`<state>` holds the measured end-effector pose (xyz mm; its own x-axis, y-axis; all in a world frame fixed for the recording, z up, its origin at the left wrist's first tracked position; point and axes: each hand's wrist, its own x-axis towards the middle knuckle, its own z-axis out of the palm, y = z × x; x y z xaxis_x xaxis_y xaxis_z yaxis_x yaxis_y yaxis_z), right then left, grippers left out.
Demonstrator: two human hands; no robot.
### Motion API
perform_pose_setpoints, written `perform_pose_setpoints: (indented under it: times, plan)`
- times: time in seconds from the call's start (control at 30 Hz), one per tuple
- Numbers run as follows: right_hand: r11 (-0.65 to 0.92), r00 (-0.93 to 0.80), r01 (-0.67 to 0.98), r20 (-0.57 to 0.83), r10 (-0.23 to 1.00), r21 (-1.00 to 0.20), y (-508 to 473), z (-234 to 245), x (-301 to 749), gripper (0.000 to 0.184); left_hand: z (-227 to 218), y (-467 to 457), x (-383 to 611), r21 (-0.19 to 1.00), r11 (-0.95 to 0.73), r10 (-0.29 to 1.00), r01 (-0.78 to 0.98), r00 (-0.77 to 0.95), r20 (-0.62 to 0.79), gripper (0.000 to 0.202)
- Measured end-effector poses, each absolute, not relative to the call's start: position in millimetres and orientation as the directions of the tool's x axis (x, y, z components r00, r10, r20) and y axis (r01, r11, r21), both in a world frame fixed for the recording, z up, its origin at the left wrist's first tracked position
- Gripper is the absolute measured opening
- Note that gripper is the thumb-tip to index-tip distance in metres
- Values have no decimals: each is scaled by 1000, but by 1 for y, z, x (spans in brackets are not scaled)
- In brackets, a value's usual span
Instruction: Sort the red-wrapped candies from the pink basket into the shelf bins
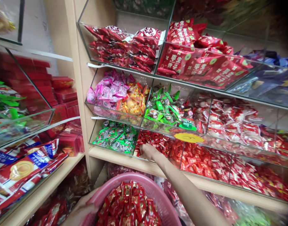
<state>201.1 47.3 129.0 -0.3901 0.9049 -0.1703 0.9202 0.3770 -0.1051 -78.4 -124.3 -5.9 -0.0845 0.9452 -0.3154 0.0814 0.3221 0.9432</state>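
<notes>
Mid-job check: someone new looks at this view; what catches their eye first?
Probably the pink basket heaped with red-wrapped candies, at the bottom centre, the left hand at its rim. Next, the right hand at the small red sweets near the picture's middle. The yellow oval tag, right of that hand and slightly higher, also stands out.

Smooth pink plastic basket (164,196), glossy red candy wrappers (132,204), wood-look shelf edge (120,159).

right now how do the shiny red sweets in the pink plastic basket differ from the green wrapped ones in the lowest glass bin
The red sweets lie in the basket; the green sweets sit in the bin. The red ones look opaque, the green ones partly clear. Both are wrapped singly.
</notes>
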Motion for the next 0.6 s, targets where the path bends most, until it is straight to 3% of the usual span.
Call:
perform_pose_setpoints:
  times: [0.17,0.3,0.37,0.5,0.6]
  plan:
    - [372,-407,910,-220,887,-183,47,133,210,10,-14,-122,-84,926,366,931,91,-39,-364,51]
    - [348,-403,902,-211,890,-254,42,145,225,7,-5,-121,-81,942,332,935,41,115,-335,63]
    - [370,-418,885,-130,899,-284,31,156,237,4,0,-121,-78,929,369,923,24,112,-369,68]
    - [488,-459,778,173,872,-395,-20,171,259,6,6,-122,-75,907,420,902,-37,132,-412,74]
    - [522,-487,705,208,848,-479,-71,155,268,7,10,-123,-73,896,440,893,-60,136,-429,76]
